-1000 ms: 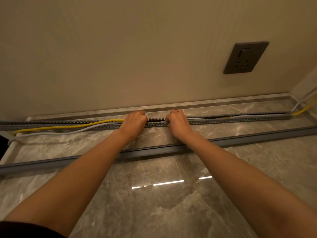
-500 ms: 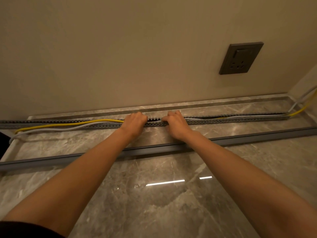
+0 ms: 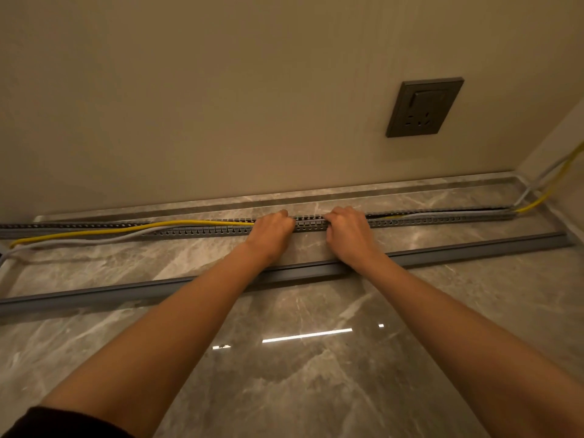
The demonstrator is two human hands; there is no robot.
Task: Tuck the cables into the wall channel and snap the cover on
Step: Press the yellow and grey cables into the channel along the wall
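2 hands (image 3: 273, 230) (image 3: 347, 230) shifted right, 2 cables (image 3: 94, 231)

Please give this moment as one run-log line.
step: tucking cables | left hand: curled over channel | right hand: same | yellow cable, grey cable: left stretch outside channel | cover: on floor, unfitted

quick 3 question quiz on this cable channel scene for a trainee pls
1. True or false: the cover is snapped onto the slotted channel.
2. Where does the yellow cable lie outside the channel? A) left of the left hand B) between the two hands C) nowhere
3. What dark fixture sits on the wall up and to the right of the right hand?
Key: 1 false, it lies loose on the floor; 2 A; 3 a wall socket.
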